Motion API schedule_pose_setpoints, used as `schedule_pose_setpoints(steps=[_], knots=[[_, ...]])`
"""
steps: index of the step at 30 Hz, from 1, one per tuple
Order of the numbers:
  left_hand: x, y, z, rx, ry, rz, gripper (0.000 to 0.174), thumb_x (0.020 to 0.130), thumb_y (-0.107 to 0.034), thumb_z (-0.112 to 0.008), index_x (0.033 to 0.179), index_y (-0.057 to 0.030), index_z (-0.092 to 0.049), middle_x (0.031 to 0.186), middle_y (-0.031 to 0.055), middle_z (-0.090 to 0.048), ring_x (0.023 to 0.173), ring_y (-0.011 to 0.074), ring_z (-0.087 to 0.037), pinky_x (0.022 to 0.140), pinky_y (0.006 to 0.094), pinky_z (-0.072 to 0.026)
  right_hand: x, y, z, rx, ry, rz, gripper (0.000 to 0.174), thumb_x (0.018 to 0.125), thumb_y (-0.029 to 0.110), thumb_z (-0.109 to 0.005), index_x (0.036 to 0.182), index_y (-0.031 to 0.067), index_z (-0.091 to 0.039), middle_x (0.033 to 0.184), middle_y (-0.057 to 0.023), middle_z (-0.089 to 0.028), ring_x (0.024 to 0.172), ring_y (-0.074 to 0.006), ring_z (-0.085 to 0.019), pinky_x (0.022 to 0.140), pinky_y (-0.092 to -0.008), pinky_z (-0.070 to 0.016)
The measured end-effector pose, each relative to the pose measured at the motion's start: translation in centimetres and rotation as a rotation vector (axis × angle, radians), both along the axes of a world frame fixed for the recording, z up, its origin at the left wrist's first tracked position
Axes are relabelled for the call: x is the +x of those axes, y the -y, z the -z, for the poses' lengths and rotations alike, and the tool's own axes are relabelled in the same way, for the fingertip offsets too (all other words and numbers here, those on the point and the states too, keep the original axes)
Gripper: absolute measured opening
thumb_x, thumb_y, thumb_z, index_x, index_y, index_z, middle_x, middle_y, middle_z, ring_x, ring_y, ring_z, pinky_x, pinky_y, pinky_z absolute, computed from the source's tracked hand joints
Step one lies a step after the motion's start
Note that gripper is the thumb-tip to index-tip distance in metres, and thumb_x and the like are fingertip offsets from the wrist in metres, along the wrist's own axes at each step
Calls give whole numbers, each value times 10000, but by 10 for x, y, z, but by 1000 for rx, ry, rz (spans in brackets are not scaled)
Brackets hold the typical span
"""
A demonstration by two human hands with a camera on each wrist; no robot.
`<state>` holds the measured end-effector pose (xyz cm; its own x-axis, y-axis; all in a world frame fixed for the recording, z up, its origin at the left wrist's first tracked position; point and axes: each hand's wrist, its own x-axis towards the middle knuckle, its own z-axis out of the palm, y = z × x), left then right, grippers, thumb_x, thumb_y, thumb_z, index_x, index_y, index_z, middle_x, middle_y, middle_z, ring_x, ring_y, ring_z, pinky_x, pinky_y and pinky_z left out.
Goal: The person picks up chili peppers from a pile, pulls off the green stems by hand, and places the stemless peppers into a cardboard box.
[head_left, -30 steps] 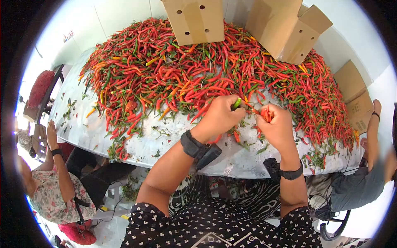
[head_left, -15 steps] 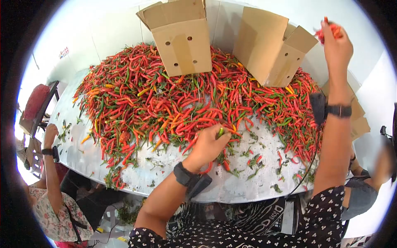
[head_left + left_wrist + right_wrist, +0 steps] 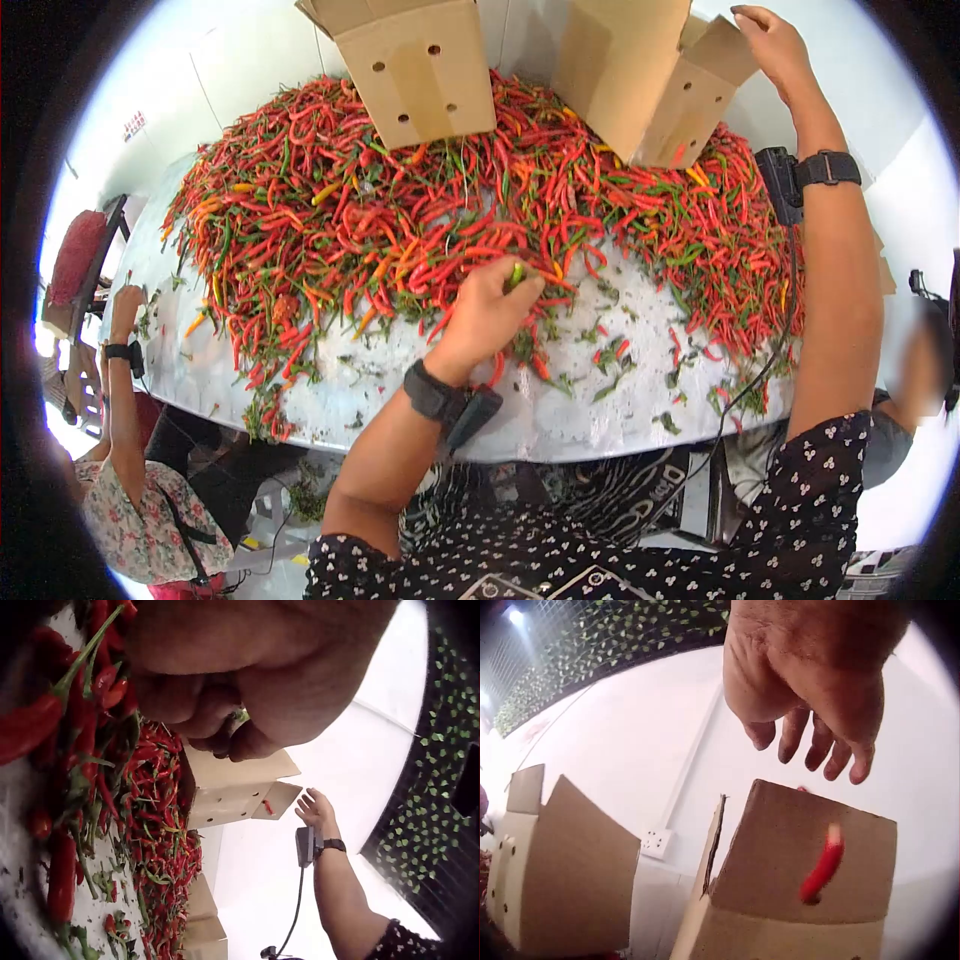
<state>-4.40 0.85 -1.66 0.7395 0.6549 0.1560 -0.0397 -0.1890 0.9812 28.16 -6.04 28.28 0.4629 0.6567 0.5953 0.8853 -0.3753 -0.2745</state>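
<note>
My left hand [image 3: 492, 312] is over the near edge of a big heap of red chilies [image 3: 340, 210], its fingers curled round a green chili [image 3: 514, 277]. In the left wrist view the fingers hide most of that chili. Up at the right, my right hand [image 3: 782, 52] hangs over the open cardboard box [image 3: 690, 100] with nothing in it; its fingers [image 3: 819, 746] spread loosely in the right wrist view. Below them a single red chili [image 3: 826, 862] is in mid-air in front of the box's flap. Another bit of red shows just behind the flap's top edge.
A second cardboard box [image 3: 415, 75] stands on the heap to the left. Loose leaves and stray chilies lie on the metal table [image 3: 600, 420]. One person [image 3: 150, 510] sits at the left, another [image 3: 915, 380] at the right. A cable [image 3: 735, 405] hangs from my right wrist.
My right hand has gone from beside the left hand up and right to the box, and has let go of its red chilies. The left hand keeps its grip on the green chili.
</note>
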Motion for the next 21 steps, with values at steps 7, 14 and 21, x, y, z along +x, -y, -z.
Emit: schedule_pose_setpoints(steps=[7,14,21], knots=[[-1,-7,2,-82,70,-10,124,853,-151,-543,786,-48,-559,617,-59,-460,526,14,-384,451,191,-301,-18,26,61,4,213,29,336,821,312,-561,1046,69,-620,982,-108,-640,904,-211,-600,798,-310,-447],[0,-6,-1,-167,111,15,138,862,-164,-534,766,-66,-546,601,-58,-441,491,12,-360,422,187,-269,-41,51,63,-42,525,127,478,766,303,-625,1185,106,-507,1172,-122,-542,1033,-262,-545,882,-352,-429],[-1,-10,-3,-129,121,-74,166,863,-176,-532,736,-69,-528,599,-54,-438,482,20,-357,426,191,-273,8,-4,56,69,700,113,496,771,286,-616,1216,122,-473,1228,-115,-496,1012,-274,-553,856,-363,-445]])
